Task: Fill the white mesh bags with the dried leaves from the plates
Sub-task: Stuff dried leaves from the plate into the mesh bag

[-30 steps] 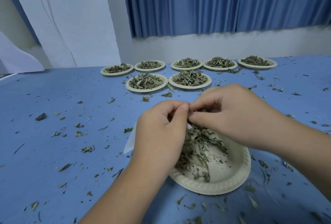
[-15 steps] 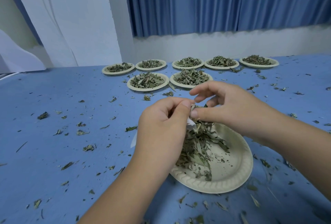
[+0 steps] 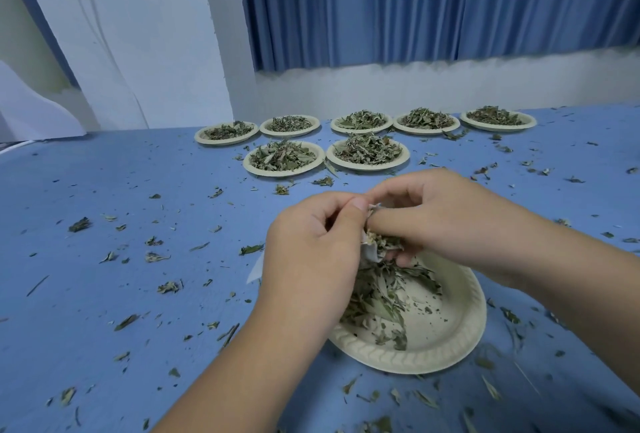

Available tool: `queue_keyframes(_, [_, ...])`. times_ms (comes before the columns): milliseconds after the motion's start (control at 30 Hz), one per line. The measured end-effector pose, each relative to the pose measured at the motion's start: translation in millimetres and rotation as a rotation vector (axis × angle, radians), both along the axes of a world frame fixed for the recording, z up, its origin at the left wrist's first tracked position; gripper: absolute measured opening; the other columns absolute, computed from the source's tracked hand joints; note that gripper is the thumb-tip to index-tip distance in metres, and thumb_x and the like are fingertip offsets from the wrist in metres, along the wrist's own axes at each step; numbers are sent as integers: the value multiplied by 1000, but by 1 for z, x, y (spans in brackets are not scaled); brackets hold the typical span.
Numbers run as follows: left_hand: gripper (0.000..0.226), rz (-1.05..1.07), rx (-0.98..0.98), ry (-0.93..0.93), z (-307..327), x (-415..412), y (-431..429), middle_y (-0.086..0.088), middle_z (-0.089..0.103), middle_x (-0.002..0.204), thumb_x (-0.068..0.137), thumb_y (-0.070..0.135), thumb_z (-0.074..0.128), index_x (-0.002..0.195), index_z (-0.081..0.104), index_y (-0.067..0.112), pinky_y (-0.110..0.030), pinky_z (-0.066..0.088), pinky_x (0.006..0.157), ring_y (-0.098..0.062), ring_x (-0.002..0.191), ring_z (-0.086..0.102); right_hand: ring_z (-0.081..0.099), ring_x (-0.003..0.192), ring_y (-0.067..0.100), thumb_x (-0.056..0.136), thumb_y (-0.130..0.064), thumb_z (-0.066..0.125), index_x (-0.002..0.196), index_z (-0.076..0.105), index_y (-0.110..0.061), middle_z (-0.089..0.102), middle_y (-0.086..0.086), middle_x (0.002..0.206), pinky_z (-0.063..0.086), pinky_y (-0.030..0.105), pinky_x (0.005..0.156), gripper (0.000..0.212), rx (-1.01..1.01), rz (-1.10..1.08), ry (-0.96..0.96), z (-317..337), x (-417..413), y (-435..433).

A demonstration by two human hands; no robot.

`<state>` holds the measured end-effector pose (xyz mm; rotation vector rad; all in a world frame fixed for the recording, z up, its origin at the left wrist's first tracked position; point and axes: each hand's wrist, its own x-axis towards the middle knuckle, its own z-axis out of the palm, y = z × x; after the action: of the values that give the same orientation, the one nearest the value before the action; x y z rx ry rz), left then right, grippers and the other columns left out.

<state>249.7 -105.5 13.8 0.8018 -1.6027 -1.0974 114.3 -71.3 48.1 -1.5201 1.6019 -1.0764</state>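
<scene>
While left hand [image 3: 311, 256] pinches the white mesh bag [image 3: 370, 254] mouth, right hand [image 3: 450, 221], gripping dried leaves [image 3: 388, 244], should push them deep, over the plate [image 3: 453, 351].

Plain indoor workroom, blue-covered table [image 3: 104, 190], blue curtain [image 3: 433, 6], rows of leaf plates [image 3: 368, 165]

near plate [image 3: 450, 346] before hands [image 3: 367, 235], seven plates [image 3: 367, 166] behind
</scene>
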Motion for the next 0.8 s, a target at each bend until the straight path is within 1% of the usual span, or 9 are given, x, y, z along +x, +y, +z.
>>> queue_keyframes(100, [18, 75, 9, 17, 1, 3, -2, -5, 71, 74, 93, 28, 62, 81, 75, 33, -56, 57, 76, -28, 75, 69, 71, 67, 19, 75, -31, 74, 100, 69, -20, 71, -5, 76, 59, 27, 63, 28, 24, 35, -167, 8, -4, 9])
queue_keyframes(133, [18, 100, 15, 27, 1, 4, -3, -5, 70, 72, 92, 27, 63, 80, 75, 33, -54, 57, 76, -22, 70, 68, 72, 69, 19, 67, -38, 74, 103, 67, -22, 71, -8, 81, 58, 25, 62, 40, 16, 31, -170, 10, -6, 13])
queue_keyframes(200, [17, 121, 43, 52, 2, 4, -4, -6, 69, 71, 91, 27, 64, 79, 75, 31, -50, 58, 76, -17, 63, 66, 71, 68, 11, 54, -49, 76, 102, 66, -33, 70, -16, 88, 52, 13, 59, 51, -41, 12, -18, 11, -7, 19])
queue_keyframes(300, [16, 116, 63, 64, 2, 3, -4, 7, 56, 51, 91, 28, 64, 78, 75, 30, -40, 54, 62, -8, 45, 50, 63, 61, 0, 57, -36, 83, 90, 69, -34, 67, -20, 74, 49, 12, 61, 35, -198, -33, 140, 6, -2, 20])
queue_keyframes(400, [17, 97, 48, 69, 2, 2, -3, 13, 57, 50, 90, 27, 65, 78, 75, 33, -31, 48, 58, -1, 43, 47, 61, 61, 2, 67, -14, 82, 81, 72, -31, 66, -16, 71, 52, 16, 65, 24, -326, -114, 220, -1, 6, 17])
queue_keyframes(533, [21, 31, 26, 78, 2, 2, -3, 14, 54, 45, 91, 20, 63, 75, 76, 24, -11, 37, 45, 2, 38, 44, 62, 61, 3, 69, -11, 80, 71, 73, -30, 66, -12, 70, 51, 17, 62, 20, -416, -179, 305, -5, 12, 13])
queue_keyframes(600, [21, 8, 23, 63, 2, 3, -3, 16, 55, 48, 91, 19, 62, 76, 76, 22, -10, 34, 44, 2, 39, 45, 61, 60, 3, 70, -13, 80, 66, 72, -30, 65, -10, 65, 50, 17, 59, 20, -426, -208, 329, -6, 13, 11])
queue_keyframes(667, [21, -2, 42, 76, 2, 4, -4, 16, 56, 49, 92, 18, 61, 78, 76, 20, -9, 33, 45, 2, 40, 46, 62, 60, 3, 71, -13, 79, 67, 73, -32, 66, -8, 65, 51, 19, 61, 20, -414, -193, 309, -6, 13, 10])
queue_keyframes(800, [20, 32, 66, 136, 4, 7, -7, 18, 49, 44, 92, 19, 61, 79, 76, 20, -13, 33, 46, 1, 38, 43, 68, 60, 7, 68, -4, 80, 79, 75, -27, 72, -4, 70, 55, 18, 60, 25, -306, -9, 22, 1, 9, 12])
